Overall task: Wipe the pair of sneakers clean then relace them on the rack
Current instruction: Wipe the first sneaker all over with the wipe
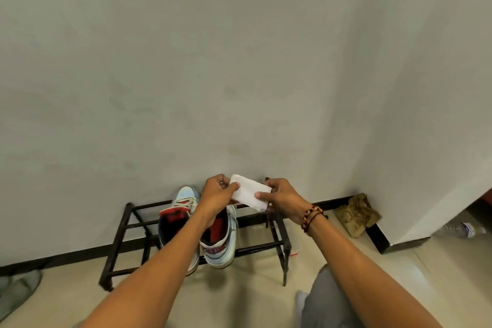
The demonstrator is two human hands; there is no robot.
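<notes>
Left hand (217, 194) and right hand (282, 200) are both pinching a folded white paper wipe (250, 196) (wiping not yet begun) above the pale blue-and-red sneakers (221, 234) on the black metal rack (127, 226); next, probably bringing it down onto one shoe.

No readable text, labels or numbers.
Pattern on the heel of the right-hand sneaker (218, 250) too blurred to read; label on the plastic bottle (462, 229) at the far right too small to make out.

Bare forearms, no sleeves — beaded bracelets (312, 217) on the right wrist, grey trousers (327, 303) below.
</notes>
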